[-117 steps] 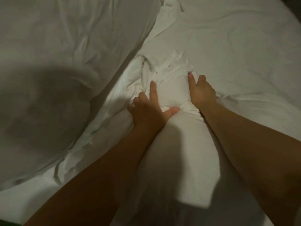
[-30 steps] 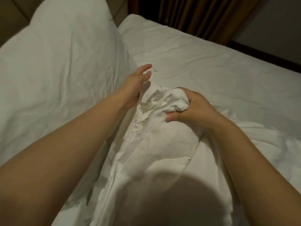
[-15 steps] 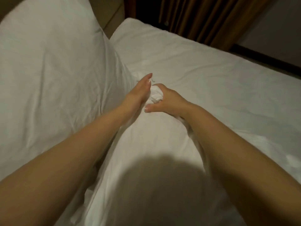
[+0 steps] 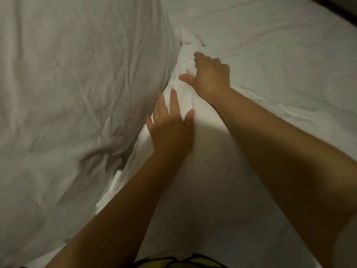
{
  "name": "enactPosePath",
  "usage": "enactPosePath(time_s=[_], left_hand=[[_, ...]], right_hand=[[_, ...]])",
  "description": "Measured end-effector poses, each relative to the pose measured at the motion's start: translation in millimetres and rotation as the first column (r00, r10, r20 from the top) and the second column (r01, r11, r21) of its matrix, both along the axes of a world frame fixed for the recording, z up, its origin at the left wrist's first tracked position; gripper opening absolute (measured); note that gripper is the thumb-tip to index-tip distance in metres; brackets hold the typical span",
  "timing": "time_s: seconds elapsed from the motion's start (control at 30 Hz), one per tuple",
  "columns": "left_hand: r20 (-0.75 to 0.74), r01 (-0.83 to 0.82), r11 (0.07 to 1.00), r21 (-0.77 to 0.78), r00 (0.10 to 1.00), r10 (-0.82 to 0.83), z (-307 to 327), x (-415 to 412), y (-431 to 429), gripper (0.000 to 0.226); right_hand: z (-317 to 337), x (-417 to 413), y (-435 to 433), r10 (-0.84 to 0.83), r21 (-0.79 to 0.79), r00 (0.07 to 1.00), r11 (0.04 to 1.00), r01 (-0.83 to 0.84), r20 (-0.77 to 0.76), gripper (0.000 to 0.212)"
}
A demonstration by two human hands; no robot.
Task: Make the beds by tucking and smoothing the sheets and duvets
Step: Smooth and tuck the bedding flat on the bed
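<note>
Two bare hands are working along the bundle (image 4: 202, 161), which is lying just right of the big pillow (image 4: 77, 84) with its long side touching the pillow's edge. Nearest the camera, the bundle's body is looking smooth and rounded between the forearms. Farther along, the left hand (image 4: 170, 130) is lying flat on it, released, with fingers straight and pointing away, right beside the pillow. Beyond that, the right hand (image 4: 208, 78) is resting on the crumpled end, thumb out and fingers loosely bent. Blur is softening it, yet it is appearing to grasp nothing.

A second ago this hand was clenching a wad of that loose cloth, and the left hand was raised against the pillow. Now the wad is out of the grip and both palms are coming down onto the fabric. Only a small twisted tail (image 4: 190, 42) is sticking out at the far end, in the crease where the pillow is meeting the sheet (image 4: 280, 55), which is stretching away right of the pillow with soft wrinkles. Judging by this, the tucking of the loose end is nearly finishing and smoothing is taking over.
</note>
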State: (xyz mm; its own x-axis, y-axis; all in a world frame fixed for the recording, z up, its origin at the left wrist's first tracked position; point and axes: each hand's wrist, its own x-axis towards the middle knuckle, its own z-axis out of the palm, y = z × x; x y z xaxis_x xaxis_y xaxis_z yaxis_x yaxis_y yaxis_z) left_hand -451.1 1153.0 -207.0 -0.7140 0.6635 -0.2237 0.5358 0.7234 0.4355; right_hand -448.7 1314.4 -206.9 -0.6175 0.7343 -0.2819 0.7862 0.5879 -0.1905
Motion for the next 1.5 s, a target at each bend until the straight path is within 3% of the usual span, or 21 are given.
enactPosePath(time_s=[0.1,0.2,0.43,0.57,0.7,0.8,0.9,1.0,1.17,1.3,1.5], left_hand=[[-0.025,0.060,0.995,0.083,0.998,-0.058,16.4,19.7,-15.8,0.063],[-0.079,0.122,0.967,0.223,0.991,-0.107,19.3,42.9,-48.3,0.055],[-0.206,0.246,0.969,0.032,0.950,-0.235,-30.2,44.4,-73.4,0.043],[-0.339,0.189,0.975,0.117,0.930,-0.139,-21.4,56.1,-124.2,0.047],[-0.265,0.035,0.996,0.078,0.964,-0.013,-11.7,68.4,-194.4,0.056],[-0.155,-0.130,0.984,0.124,0.977,0.149,-12.2,64.4,-239.6,0.069],[-0.054,-0.191,0.950,0.249,0.976,0.210,-19.7,59.6,-268.2,0.069],[0.250,-0.314,0.929,0.193,0.932,0.263,-19.9,52.9,-272.4,0.074],[0.373,-0.413,0.863,0.292,0.880,0.295,-20.8,46.6,-278.1,0.047],[0.436,-0.387,0.825,0.411,0.879,0.195,-15.4,47.8,-287.4,0.026],[0.303,-0.143,0.822,0.551,0.952,-0.037,-13.0,51.9,-294.0,0.013]], right_hand=[[33.0,18.9,-40.3,-0.053,0.099,0.996,0.993,0.059,-0.065,0.060],[37.3,51.8,-86.5,0.017,0.072,0.999,0.997,-0.014,-0.043,0.051],[-23.3,66.2,-81.2,0.143,0.086,0.985,0.985,-0.151,0.094,0.050],[-5.4,79.0,-90.8,0.153,0.087,0.984,0.983,-0.160,0.087,0.055],[26.3,100.4,-156.8,0.196,0.116,0.981,0.974,-0.193,-0.010,0.056],[46.5,95.7,-220.7,0.466,0.058,0.866,0.884,-0.464,-0.183,0.051],[43.6,81.5,-258.2,0.719,0.006,0.685,0.691,-0.723,-0.118,0.050],[31.2,75.3,-269.2,0.768,-0.018,0.638,0.638,-0.770,-0.053,0.058],[27.1,64.9,-273.1,0.873,-0.041,0.483,0.486,-0.873,0.074,0.073],[34.7,71.8,-272.5,0.891,0.065,0.455,0.453,-0.889,0.007,0.071],[42.9,111.6,-275.6,0.891,0.302,0.425,0.454,-0.838,-0.160,0.050]])
